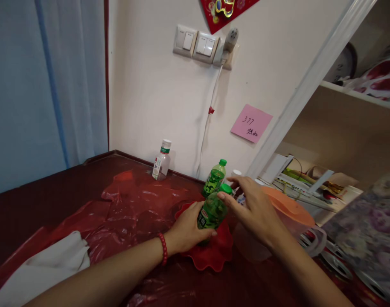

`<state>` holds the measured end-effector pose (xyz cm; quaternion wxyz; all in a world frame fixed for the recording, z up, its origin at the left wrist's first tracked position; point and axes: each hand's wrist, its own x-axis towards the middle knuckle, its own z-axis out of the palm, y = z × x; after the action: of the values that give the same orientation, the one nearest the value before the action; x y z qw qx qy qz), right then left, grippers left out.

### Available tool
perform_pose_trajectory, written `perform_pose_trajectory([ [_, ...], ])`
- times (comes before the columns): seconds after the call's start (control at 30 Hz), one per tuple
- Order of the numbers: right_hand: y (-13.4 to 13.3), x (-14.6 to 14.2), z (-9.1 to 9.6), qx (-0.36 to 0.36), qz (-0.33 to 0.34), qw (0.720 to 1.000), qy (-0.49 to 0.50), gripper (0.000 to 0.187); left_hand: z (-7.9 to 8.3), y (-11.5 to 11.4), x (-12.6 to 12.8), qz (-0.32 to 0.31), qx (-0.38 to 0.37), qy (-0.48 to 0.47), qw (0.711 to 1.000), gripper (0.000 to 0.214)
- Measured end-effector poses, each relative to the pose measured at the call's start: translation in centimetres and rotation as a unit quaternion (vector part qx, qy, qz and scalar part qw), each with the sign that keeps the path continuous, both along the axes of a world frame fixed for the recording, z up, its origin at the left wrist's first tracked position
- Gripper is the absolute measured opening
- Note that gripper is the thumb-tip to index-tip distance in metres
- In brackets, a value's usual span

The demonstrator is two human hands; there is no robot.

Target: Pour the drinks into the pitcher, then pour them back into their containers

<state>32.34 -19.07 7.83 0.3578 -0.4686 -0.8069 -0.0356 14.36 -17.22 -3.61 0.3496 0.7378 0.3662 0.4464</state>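
My left hand (186, 232) is wrapped round the lower body of a green bottle (212, 209) that stands tilted over a red scalloped dish (214, 256). My right hand (254, 207) reaches to the bottle's green cap (226, 188), thumb and forefinger at the cap, the other fingers spread. A second green bottle (214, 178) with a green cap stands just behind. A red bead bracelet (163, 248) is on my left wrist.
A clear bottle with a white cap (161, 160) stands by the wall. Red plastic sheeting (131, 209) covers the dark red table, with white cloth (50, 264) at front left. A clear pitcher with an orange lid (291, 209) sits under my right arm. A cluttered shelf (310, 179) is at right.
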Motion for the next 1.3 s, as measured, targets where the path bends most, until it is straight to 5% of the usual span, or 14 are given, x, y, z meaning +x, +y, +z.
perform_pose_trajectory([
  [0.2, -0.1, 0.0, 0.4, 0.002, 0.096, 0.994, 0.043, 0.026, 0.1, 0.0, 0.0, -0.002, 0.005, 0.002, 1.000, 0.061],
  [0.43, 1.3, -0.7, 0.0, 0.016, -0.003, 0.999, 0.047, 0.035, 0.1, 0.0, 0.1, -0.003, -0.015, 0.000, 1.000, 0.057],
  [0.67, 0.4, -0.9, -0.2, 0.017, 0.072, 0.993, 0.089, 0.026, 0.0, 0.1, 0.0, -0.004, -0.004, -0.003, 1.000, 0.058],
  [0.9, 1.7, -1.2, -0.6, 0.035, 0.004, 0.993, 0.109, 0.032, 0.3, 0.1, 0.0, -0.004, -0.026, 0.004, 1.000, 0.058],
  [1.3, 1.2, -1.1, -0.6, -0.003, 0.058, 0.985, 0.162, 0.024, -0.2, 0.5, 0.1, -0.013, -0.017, 0.000, 1.000, 0.056],
])
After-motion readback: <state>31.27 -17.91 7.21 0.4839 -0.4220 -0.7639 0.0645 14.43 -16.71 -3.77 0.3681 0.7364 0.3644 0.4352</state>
